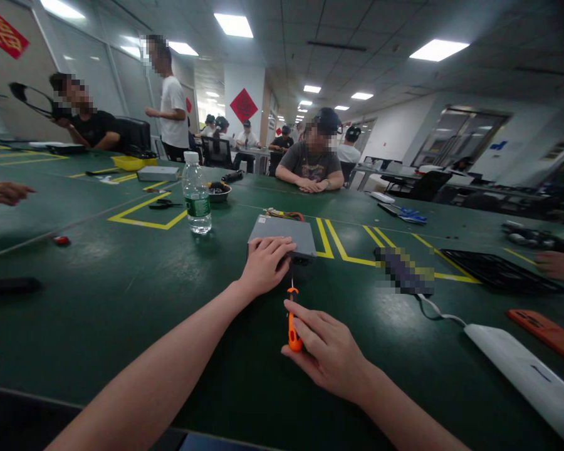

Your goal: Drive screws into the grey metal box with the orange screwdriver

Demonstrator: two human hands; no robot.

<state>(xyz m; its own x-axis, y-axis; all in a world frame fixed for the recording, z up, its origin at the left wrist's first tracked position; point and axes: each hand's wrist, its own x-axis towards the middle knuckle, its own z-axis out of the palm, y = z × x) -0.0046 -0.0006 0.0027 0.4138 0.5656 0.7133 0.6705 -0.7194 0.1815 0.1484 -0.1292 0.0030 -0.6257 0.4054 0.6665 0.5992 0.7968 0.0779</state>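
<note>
On the green table ahead of me lies a grey metal power supply unit [286, 233], with a bundle of coloured wires [282, 215] at its far side. My left hand [267, 263] grips its near left part, fingers over the top and thumb by the front face. My right hand [326, 347] pinches the handle of an orange and black screwdriver [293, 326] between thumb and fingers. Its thin shaft points away from me to the front face of the unit, close under my left hand. Whether the tip sits in a screw is hidden.
A water bottle [197, 194] stands left of the unit, with a small metal bowl [219, 191] behind it. To the right are a blurred dark device [404, 270] on a white cable, a white power bank [521, 369] and an orange phone [545, 335]. A person [313, 156] sits opposite.
</note>
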